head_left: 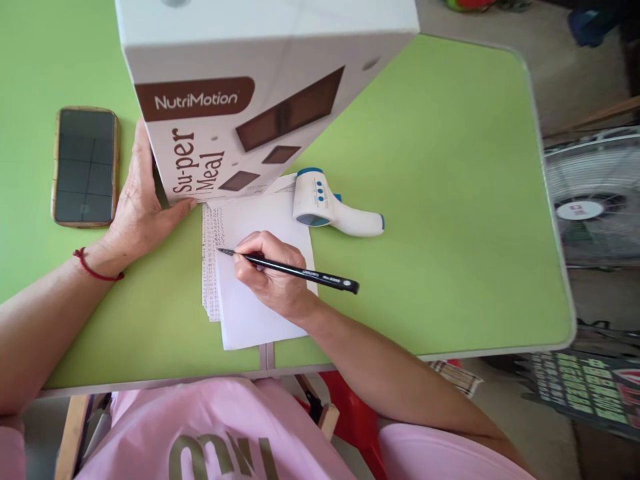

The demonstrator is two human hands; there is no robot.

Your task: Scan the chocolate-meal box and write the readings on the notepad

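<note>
- Nearest the camera: the box [225, 130], at 12 o'clock, hiding the far end of the paper [260, 323].
- Right hand [274, 285]: fingers gripping the pen [300, 271], its tip near the paper's left edge; whether it touches is unclear.
- Left hand [137, 203], at 10 o'clock from the tip: thumb against the box's lower edge; other fingers partly hidden, so I cannot tell whether they grip.
- For neat writing, a light pen hold and a flat, steadied sheet should help.
- Written sheets [211, 287] at 8 o'clock, thermometer [330, 208] at 2, phone [85, 167] at 10, on the table [450, 200].
</note>
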